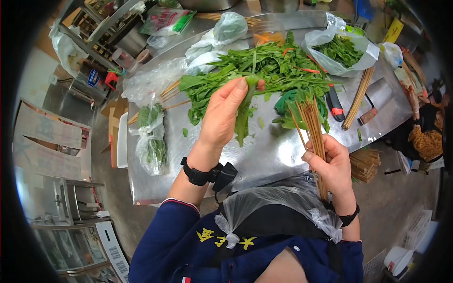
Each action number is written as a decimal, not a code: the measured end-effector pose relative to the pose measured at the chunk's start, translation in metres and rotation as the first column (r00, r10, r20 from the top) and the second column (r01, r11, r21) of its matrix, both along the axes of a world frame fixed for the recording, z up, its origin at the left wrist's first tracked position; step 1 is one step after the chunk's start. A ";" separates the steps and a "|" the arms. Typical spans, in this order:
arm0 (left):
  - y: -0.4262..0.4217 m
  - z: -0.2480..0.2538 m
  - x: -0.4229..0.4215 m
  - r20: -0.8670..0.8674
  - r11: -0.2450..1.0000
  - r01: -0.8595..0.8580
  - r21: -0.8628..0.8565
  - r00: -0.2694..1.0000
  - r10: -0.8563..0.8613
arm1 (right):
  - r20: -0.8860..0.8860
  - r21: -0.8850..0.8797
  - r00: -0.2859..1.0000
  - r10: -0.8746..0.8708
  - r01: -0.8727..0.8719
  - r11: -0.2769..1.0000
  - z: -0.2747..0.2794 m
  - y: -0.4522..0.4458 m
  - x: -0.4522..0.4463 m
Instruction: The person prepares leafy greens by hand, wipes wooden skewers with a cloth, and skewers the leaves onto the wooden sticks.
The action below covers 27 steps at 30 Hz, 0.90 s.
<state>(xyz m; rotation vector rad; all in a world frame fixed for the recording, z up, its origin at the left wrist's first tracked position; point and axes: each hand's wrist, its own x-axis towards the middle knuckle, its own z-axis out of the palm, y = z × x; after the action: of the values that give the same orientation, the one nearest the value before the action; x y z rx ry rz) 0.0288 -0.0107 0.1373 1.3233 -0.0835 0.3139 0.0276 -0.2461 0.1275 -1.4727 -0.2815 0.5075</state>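
Observation:
Pinched between the thumb and fingers of my left hand (pixel 224 111) is a long green leaf (pixel 245 113), its lower end hanging over the metal table. My right hand (pixel 330 165) is wrapped round a bundle of bamboo skewers (pixel 312 127) held roughly upright. Green leaves show at the upper ends of the skewers, but how they are attached I cannot make out. Behind both hands spreads a large pile of cut leafy greens (pixel 273 66). A dark green bundle (pixel 284 104) lies just left of the skewer tops.
A plastic bag of greens (pixel 340 51) stands at the back right. Near it lie a black-and-red handled tool (pixel 335 104), more skewers (pixel 358 99) and a cleaver (pixel 377 96). Wrapped greens (pixel 152 137) rest on the left of the metal table (pixel 198 127).

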 end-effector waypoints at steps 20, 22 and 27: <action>-0.020 -0.006 -0.014 -0.170 0.947 0.267 -0.178 0.939 -0.297 | 0.038 0.004 0.999 0.022 -0.022 1.000 -0.008 0.004 0.000; -0.020 -0.008 -0.014 -0.161 0.949 0.268 -0.166 0.942 -0.294 | 0.033 0.009 0.999 0.028 -0.028 1.000 -0.009 0.005 0.000; -0.019 -0.008 -0.014 -0.156 0.971 0.239 -0.032 0.958 -0.241 | 0.003 0.001 0.999 0.037 -0.037 0.999 -0.005 0.005 0.000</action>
<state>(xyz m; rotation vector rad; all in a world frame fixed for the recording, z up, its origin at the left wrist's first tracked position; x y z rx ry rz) 0.0152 -0.0299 0.1291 1.3053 -0.1068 0.0023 0.0272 -0.2411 0.1223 -1.4695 -0.3124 0.5347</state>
